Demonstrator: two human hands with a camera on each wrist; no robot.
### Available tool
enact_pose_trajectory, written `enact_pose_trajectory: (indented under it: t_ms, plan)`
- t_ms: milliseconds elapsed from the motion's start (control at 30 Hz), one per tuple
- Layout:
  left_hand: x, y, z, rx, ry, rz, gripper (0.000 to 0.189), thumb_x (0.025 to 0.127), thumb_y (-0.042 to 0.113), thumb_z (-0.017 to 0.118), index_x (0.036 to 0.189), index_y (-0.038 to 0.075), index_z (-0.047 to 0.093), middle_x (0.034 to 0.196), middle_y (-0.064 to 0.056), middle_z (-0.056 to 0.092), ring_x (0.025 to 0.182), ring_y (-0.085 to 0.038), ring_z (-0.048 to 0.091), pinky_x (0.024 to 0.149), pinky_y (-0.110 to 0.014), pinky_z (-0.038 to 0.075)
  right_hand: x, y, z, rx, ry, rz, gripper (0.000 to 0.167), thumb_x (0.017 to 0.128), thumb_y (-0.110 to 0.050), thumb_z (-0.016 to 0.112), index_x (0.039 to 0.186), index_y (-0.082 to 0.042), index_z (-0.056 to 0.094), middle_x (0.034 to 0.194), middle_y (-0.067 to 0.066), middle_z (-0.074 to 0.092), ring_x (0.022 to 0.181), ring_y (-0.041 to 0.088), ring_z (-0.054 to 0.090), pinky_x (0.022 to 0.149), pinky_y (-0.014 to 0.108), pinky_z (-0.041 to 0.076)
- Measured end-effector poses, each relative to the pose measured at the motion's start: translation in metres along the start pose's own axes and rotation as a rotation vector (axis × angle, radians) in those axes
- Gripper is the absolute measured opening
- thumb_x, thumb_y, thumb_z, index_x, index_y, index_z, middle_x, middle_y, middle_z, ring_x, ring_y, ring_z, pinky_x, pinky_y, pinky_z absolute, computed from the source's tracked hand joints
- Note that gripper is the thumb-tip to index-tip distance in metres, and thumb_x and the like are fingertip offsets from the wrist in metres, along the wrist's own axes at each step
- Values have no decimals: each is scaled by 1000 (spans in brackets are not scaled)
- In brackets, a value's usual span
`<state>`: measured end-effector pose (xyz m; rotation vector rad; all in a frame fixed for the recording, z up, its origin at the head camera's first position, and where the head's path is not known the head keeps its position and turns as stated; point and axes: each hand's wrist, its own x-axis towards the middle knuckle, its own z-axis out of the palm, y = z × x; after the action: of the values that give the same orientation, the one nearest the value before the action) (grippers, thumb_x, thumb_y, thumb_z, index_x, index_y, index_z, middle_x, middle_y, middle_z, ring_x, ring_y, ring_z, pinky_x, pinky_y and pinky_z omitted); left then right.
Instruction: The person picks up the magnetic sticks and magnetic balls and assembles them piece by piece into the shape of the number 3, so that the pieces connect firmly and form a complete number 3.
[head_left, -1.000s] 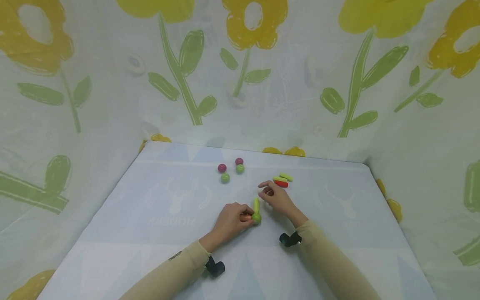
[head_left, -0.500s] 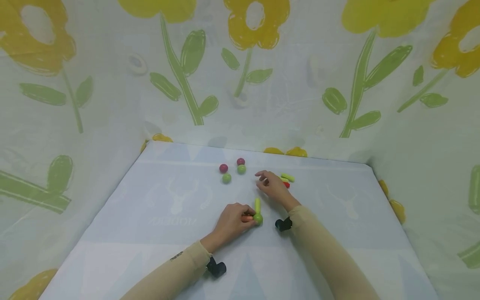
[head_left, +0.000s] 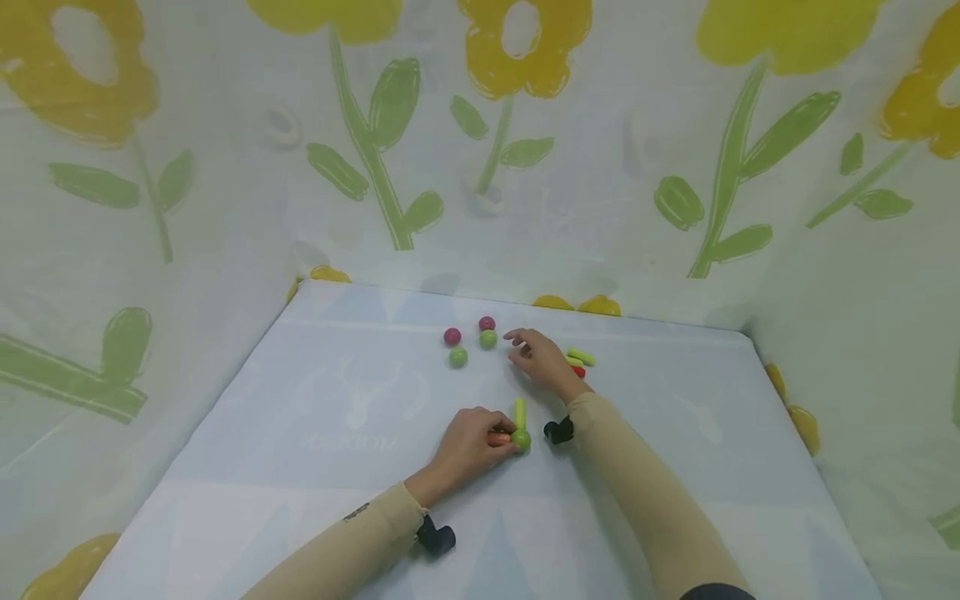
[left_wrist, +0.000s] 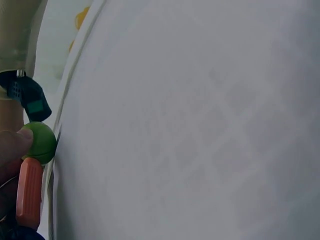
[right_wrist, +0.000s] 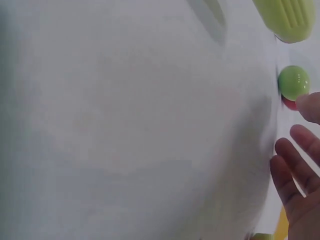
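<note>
My left hand (head_left: 467,443) pinches a green ball (head_left: 521,440) joined to an orange stick (head_left: 498,437). A yellow-green stick (head_left: 520,412) points away from that ball across the table. In the left wrist view the thumb presses the green ball (left_wrist: 42,142), and a dark blue ball (left_wrist: 22,233) shows at the orange stick's (left_wrist: 30,192) other end. My right hand (head_left: 542,358) hovers with parted fingers, holding nothing, just right of a loose green ball (head_left: 488,339). In the right wrist view its thumb overlaps the edge of the balls, green (right_wrist: 293,82) in front of dark pink.
Two dark pink balls (head_left: 452,337) and another green ball (head_left: 458,357) lie at the back of the white table (head_left: 360,333). Yellow-green sticks (head_left: 581,357) and a red stick (head_left: 578,372) lie behind the right wrist, partly hidden. Flowered cloth (head_left: 600,167) surrounds the table.
My right hand has moved away from me and slightly left, from near the joined sticks to beside the loose balls. My left hand keeps its grip in place.
</note>
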<state>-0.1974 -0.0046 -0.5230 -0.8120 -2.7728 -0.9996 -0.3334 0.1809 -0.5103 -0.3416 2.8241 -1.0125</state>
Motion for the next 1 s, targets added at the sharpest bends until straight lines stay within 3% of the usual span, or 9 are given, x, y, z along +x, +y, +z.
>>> enact_pose_trajectory:
  t_ms: [300, 633, 1000]
  plan:
    - [1, -1, 2, -4, -11, -10, 23, 82, 38, 78, 101, 25, 75, 91, 13, 73, 82, -3, 60, 77, -22, 45, 13, -8, -2, -5, -25, -72, 41, 95, -25, 65, 134, -26, 55, 123, 1, 59, 112, 21, 58, 89, 39, 53]
    - [0, -2, 2, 10, 20, 17, 22, 81, 38, 79, 99, 26, 75, 90, 14, 73, 83, -5, 62, 80, -24, 47, 25, -21, 0, -89, -132, -75, 47, 96, -24, 62, 141, -30, 50, 139, 4, 53, 125, 25, 53, 106, 45, 45]
    - [-1, -1, 2, 18, 38, 36, 21, 80, 36, 79, 98, 24, 75, 89, 12, 73, 82, -5, 63, 78, -25, 47, 24, -27, 3, -110, -115, -85, 28, 93, -19, 66, 120, -25, 60, 116, 5, 64, 109, 22, 57, 100, 41, 47]
